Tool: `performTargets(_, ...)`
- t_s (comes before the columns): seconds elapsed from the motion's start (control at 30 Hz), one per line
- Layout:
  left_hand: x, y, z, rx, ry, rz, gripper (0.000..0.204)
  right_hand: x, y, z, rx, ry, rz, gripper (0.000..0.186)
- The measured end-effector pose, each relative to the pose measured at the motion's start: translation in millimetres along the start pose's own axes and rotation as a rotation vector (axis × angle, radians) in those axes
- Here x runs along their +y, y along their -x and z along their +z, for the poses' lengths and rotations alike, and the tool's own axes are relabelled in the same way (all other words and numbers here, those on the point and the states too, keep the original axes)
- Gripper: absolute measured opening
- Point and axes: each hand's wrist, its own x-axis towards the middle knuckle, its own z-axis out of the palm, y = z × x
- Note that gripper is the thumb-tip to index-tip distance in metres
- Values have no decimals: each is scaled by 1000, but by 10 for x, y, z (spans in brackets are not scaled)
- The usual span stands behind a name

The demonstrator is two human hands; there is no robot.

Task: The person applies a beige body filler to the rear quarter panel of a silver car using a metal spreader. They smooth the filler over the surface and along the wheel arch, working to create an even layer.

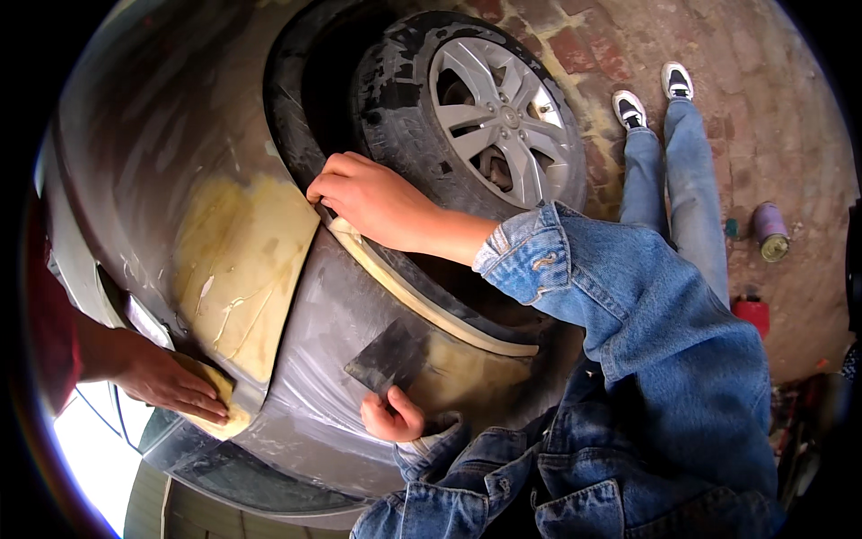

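Observation:
My left hand (392, 416) is closed, pinching the lower edge of a dark square of sandpaper (388, 355) that lies against the grey car panel (323, 332). Up at the wheel arch, my right hand (370, 199) has its fingers bent and pressed together at the arch edge, close to the panel gap. What those fingers hold, if anything, is hidden. A cream filler strip (431, 304) curves along the arch below my right hand. Across the gap is a broad yellowish filler patch (238, 260) with drip-like lines.
The wheel (503, 121) sits turned outward in the arch. At left, another person's hand (175, 382) presses a yellow pad (220, 413) on the car. A spray can (770, 231) and a red object (752, 314) are on the brick floor (763, 135), near my legs (691, 198).

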Motion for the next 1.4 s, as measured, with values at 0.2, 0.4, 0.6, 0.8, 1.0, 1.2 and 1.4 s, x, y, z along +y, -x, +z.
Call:
performTargets(0.2,65,-66,38,7,-55,74,21,49,27,40,59,-65,19,5)
performTargets(0.4,13,6,37,13,24,9,20,125,-168,157,91,-347,459,28)
performTargets(0.6,-40,64,64,63,152,-49,22,210,-270,171,-23,-226,526,38)
performTargets(0.8,-61,-5,18,-19,128,-25,22,202,-251,133,-3,-339,555,41)
performTargets(1.0,-183,53,0,-60,170,-24,20,230,-140,162,-55,-434,538,42)
performTargets(1.2,-110,64,10,-24,155,-43,22,257,-241,141,-20,-535,749,47)
performTargets(1.4,-207,108,41,14,356,-46,27,140,-139,190,29,-415,616,49)
